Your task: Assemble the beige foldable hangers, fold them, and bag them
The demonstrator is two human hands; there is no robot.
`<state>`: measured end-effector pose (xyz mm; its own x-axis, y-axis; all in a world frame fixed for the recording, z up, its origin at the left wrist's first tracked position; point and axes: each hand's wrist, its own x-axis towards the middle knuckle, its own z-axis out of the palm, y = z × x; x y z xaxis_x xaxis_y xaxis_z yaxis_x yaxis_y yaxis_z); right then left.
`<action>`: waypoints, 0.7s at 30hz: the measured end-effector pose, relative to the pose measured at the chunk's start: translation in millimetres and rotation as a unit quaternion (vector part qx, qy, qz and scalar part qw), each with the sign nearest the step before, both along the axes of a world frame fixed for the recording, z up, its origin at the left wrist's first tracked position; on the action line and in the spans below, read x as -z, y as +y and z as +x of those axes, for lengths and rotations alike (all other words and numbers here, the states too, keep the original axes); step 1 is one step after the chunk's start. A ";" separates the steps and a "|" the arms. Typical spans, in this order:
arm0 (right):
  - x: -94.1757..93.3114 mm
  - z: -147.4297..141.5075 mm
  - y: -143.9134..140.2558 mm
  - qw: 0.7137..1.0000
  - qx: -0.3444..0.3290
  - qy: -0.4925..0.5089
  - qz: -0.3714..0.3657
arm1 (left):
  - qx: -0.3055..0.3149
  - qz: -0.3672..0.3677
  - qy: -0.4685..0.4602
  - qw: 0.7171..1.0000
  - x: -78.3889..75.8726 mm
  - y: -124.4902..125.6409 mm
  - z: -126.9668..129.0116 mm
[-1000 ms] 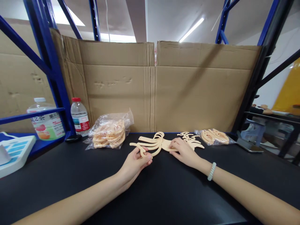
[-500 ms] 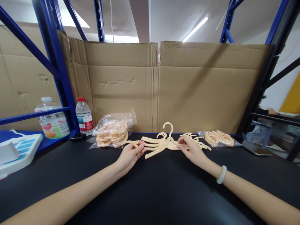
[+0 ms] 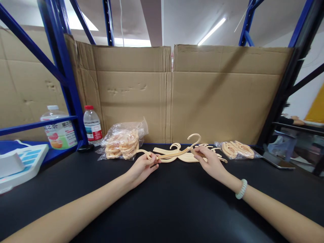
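A cream plastic clothes hanger (image 3: 177, 154) is held between my hands, its curved hook pointing up and to the right. My right hand (image 3: 209, 161) pinches it beside the hook. My left hand (image 3: 144, 167) is closed around a curved cream piece (image 3: 141, 151) whose tip sticks out to the left, and meets the end of the hanger's long arm. Whether the two are joined there is hidden by my fingers. Just behind lie several more cream hanger parts (image 3: 188, 157) on the black table, partly covered by my right hand.
A clear bag of cream pieces (image 3: 123, 143) stands at the back left, and a smaller bag (image 3: 238, 149) lies at the right. A phone (image 3: 277, 161) rests by the right post. Bottles (image 3: 92, 126) and a white-and-blue device (image 3: 24, 163) are left. Cardboard (image 3: 222, 101) walls the back.
The hanger has turned: its hook has swung to the right, and its long arm now lies nearly level toward my left hand. Both hands have shifted only slightly.
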<state>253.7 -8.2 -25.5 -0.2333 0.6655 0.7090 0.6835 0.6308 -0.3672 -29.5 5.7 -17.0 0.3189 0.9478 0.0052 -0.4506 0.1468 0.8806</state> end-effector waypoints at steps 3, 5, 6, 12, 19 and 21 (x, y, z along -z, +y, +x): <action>0.4 -0.3 -0.7 1.000 0.002 -0.008 0.002 | 0.002 0.001 0.004 1.000 -0.6 -1.7 0.6; 0.2 -0.6 -1.2 1.000 0.004 -0.011 0.011 | 0.005 0.004 0.005 1.000 -0.5 -2.1 0.8; -0.1 -0.8 -1.4 1.000 0.006 -0.014 0.014 | 0.006 0.005 0.005 1.000 -0.5 -2.1 0.8; -1.3 -1.9 -3.4 0.999 0.015 -0.025 0.030 | -0.004 -0.001 0.004 1.000 -0.8 -2.9 1.7; 4.7 -1.1 -3.2 0.996 -0.014 -0.046 0.081 | -0.041 0.013 0.011 0.999 3.9 -2.2 2.7; 5.7 -0.7 -3.0 0.994 -0.018 -0.058 0.091 | -0.049 0.017 0.011 0.999 4.6 -1.7 3.2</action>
<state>253.0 -11.3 -31.2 -0.3423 0.5190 0.7833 0.6908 0.7041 -0.1647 -26.3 4.1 -21.6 0.2243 0.9740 0.0308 -0.4414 0.0733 0.8943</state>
